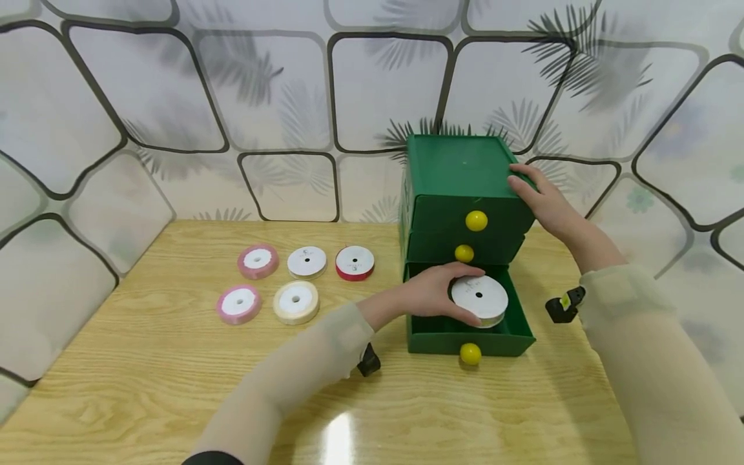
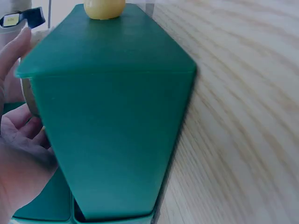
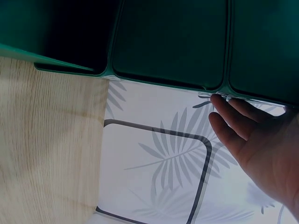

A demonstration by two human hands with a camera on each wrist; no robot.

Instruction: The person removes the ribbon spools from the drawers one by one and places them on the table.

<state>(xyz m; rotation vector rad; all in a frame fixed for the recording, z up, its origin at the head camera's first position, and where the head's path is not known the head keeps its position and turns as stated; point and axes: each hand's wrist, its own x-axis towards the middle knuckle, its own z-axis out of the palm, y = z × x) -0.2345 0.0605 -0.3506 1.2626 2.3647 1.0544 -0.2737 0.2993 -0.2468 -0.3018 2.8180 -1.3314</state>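
Note:
A green box of three stacked drawers [image 1: 467, 168] stands on the table, its bottom drawer [image 1: 442, 344] pulled out. Over that drawer my left hand [image 1: 433, 292] grips a white ribbon spool [image 1: 488, 297] between thumb and fingers. In the left wrist view, the drawer's side [image 2: 112, 135] hides much of the spool. My right hand [image 1: 546, 200] rests on the box's top right edge. The right wrist view shows the fingers [image 3: 229, 126] of that hand against the box's side.
Left of the box lie several ribbon spools: two pink ones [image 1: 268, 271] [image 1: 254, 314], a cream one [image 1: 314, 313], a white one [image 1: 307, 261] and a red one [image 1: 354, 274]. Yellow knobs [image 1: 470, 353] stick out from the drawer fronts. A patterned wall covering [image 1: 279, 187] stands behind the table.

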